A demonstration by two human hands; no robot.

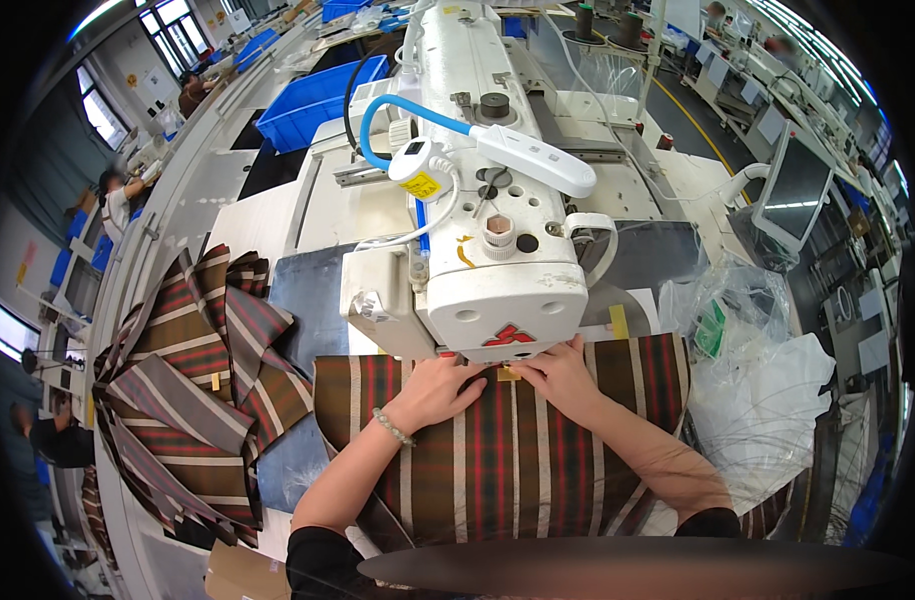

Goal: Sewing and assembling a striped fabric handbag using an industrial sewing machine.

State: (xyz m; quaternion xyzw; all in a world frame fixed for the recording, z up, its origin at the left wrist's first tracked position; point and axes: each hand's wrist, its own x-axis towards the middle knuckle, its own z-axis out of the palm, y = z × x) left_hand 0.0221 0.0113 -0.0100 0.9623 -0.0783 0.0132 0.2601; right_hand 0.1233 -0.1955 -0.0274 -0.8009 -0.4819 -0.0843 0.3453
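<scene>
Striped cloth (538,470), brown with red, green and pale stripes, lies mid-view on the desk (303,280), far edge at the white sewing machine (508,290), which sits at 12 o'clock from it. Both hands on the cloth's far edge, just below the machine head. Left hand (440,392) at 11 o'clock from cloth centre, palm down, thumb out toward 2 o'clock; fingertips run up to the head and partly out of sight, so can't tell if the fingers pinch or only press. Right hand (561,382) at 1 o'clock, thumb and fingers bent over the cloth near a small yellow tag (508,374); tag lies between the hands, nearer the right. Grip there can't be told either. Beaded bracelet (393,427) on left wrist. Black sleeves (323,560) on both arms.

Around the cloth: heaped pile (183,400) of similar striped pieces at 9 o'clock, another yellow tag on it; clear plastic bag (733,300) at 2; white sheet (773,400), crumpled, at 3; carton (243,573) at 8; blue bin (323,105) at 11; screen (796,190) between 1 and 2. Lamp (533,158) with blue neck over the machine. Co-worker (118,205) far off at 10.
</scene>
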